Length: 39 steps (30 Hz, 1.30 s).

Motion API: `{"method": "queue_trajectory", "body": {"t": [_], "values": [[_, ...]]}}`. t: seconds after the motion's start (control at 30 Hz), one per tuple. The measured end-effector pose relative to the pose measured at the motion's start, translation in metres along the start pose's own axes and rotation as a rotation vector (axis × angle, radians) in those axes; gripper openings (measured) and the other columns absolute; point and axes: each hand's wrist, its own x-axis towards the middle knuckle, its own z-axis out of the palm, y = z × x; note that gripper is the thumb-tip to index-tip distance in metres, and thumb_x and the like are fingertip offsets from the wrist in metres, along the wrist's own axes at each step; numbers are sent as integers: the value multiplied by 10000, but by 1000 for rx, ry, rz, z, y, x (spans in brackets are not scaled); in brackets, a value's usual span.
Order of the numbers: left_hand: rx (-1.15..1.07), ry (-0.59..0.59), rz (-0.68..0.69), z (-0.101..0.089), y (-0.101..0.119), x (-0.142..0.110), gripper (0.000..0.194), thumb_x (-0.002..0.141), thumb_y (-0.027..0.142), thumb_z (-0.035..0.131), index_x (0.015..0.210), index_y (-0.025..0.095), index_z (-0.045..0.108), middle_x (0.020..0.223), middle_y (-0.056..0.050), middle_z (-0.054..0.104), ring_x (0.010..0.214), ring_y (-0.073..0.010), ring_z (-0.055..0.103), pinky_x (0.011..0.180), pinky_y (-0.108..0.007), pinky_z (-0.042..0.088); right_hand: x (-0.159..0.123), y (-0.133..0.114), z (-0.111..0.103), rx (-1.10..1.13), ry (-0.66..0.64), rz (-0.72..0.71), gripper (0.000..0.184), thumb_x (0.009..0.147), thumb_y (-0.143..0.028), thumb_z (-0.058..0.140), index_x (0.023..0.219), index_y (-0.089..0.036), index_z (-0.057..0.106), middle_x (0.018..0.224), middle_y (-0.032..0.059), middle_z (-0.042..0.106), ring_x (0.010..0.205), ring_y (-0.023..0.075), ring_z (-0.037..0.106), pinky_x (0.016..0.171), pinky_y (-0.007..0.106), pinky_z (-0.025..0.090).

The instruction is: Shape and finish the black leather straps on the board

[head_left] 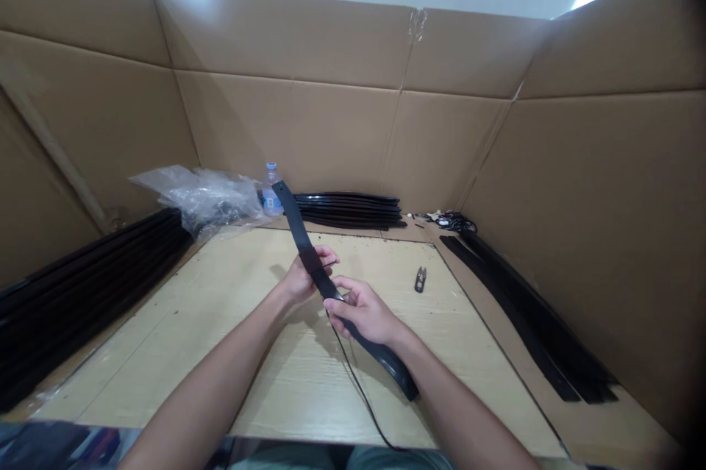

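A long, black, curved strip (pixel 296 223) slants across the middle of the view, raised over the board, with a small hole near its far end. Around its middle sits a dark brown band of wrapping (pixel 311 260). My left hand (pixel 301 280) is closed on the strip from behind at this band, and a short cord end shows by its fingertips. Just below, my right hand (pixel 358 308) grips the strip between thumb and fingers. A thin dark cord (pixel 353 374) hangs from near my right fingers to the board's front edge. Thread snips (pixel 421 279) lie to the right.
Black strips are piled along the left (pixel 82 286), at the back (pixel 347 210) and on the right (pixel 529 315). A clear plastic bag (pixel 212 198) and a water bottle (pixel 271 190) stand back left. Tangled cords (pixel 455 221) lie back right. Cardboard walls (pixel 292 117) surround the pale board (pixel 209 330).
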Motion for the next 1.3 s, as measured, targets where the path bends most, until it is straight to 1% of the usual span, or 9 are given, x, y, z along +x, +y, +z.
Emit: {"method": "queue_trajectory", "body": {"t": [0.17, 0.27, 0.37, 0.53, 0.77, 0.87, 0.97, 1.1, 1.3], "values": [[20, 24, 23, -8, -2, 4, 194, 624, 208, 725, 714, 123, 575, 600, 23, 555, 419, -31, 405, 386, -157, 256, -1, -5, 1, -8, 27, -26, 214, 806, -353, 605, 912, -187, 519, 519, -64, 519, 389, 67, 436, 392, 185, 359], [31, -14, -10, -15, -2, 6, 183, 622, 207, 709, 714, 123, 575, 460, 86, 375, 340, -10, 255, 340, -147, 147, -2, -9, -2, -19, 77, -48, 243, 804, -368, 602, 943, -182, 530, 516, -66, 516, 388, 65, 429, 384, 180, 352], [33, -70, -44, -19, -1, 8, 202, 608, 200, 716, 712, 124, 561, 460, 111, 265, 341, -1, 176, 342, -138, 102, -1, -11, -6, -35, 142, -65, 277, 797, -389, 602, 961, -177, 536, 513, -69, 512, 380, 63, 421, 372, 178, 351], [36, -110, -56, -18, 1, 7, 222, 645, 244, 714, 733, 116, 555, 476, 110, 236, 357, -1, 157, 350, -137, 94, 0, -11, -13, -56, 208, -79, 290, 779, -403, 613, 933, -166, 548, 512, -56, 524, 382, 70, 437, 372, 185, 368], [29, -91, -36, -14, 1, 4, 240, 633, 253, 720, 677, 137, 514, 461, 113, 213, 356, -7, 164, 354, -140, 111, 3, -6, -20, -71, 249, -77, 298, 774, -406, 615, 924, -155, 557, 512, -49, 533, 366, 74, 446, 359, 191, 363], [44, -64, -31, -12, -3, 5, 270, 632, 262, 739, 658, 143, 498, 451, 115, 235, 348, -5, 167, 348, -144, 102, 3, -4, -19, -69, 254, -69, 339, 772, -404, 615, 989, -147, 566, 537, -38, 545, 383, 88, 476, 352, 197, 380], [54, -33, -24, -12, -7, 7, 296, 633, 275, 749, 646, 150, 481, 441, 118, 251, 341, -5, 166, 346, -149, 96, 4, -5, -19, -69, 258, -70, 427, 782, -385, 607, 1137, -153, 555, 636, -2, 594, 435, 92, 500, 373, 200, 383], [51, 10, 0, -11, -10, 10, 338, 651, 303, 741, 625, 162, 435, 441, 120, 241, 341, -6, 160, 352, -154, 84, 6, -3, -23, -71, 321, -88, 433, 817, -381, 559, 1193, -168, 564, 765, 22, 595, 491, 62, 450, 436, 200, 369], [51, 35, -25, -5, -11, 9, 337, 620, 301, 769, 654, 147, 471, 452, 115, 270, 347, -2, 184, 356, -156, 79, 10, 8, -22, -169, 430, -94, 506, 786, -369, 600, 1246, -177, 512, 689, -10, 543, 459, 72, 408, 402, 205, 348]]}}
